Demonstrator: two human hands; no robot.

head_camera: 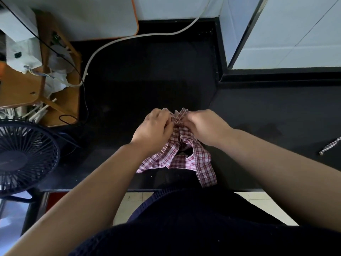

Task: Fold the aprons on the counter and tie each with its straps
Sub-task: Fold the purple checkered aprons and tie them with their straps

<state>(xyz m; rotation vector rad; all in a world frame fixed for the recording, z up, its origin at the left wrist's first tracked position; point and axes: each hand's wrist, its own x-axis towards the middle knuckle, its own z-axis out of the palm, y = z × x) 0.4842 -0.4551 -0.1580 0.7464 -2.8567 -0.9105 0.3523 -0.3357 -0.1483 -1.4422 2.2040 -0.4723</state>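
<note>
Both hands, the left hand (154, 129) and the right hand (206, 127), pinch the straps (178, 115) of the checked apron (184, 156) on the black counter (129, 93).

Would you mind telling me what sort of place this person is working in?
Probably a home kitchen or utility corner: a dark counter runs along a white tiled wall, a fan stands to the left, and the left hand and right hand grip a checked apron on it.

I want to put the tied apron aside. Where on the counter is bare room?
Bare counter lies beyond the apron, between the white cable and the wall corner. More lies to its right, before the loose strap. The left is crowded by the fan.
</note>
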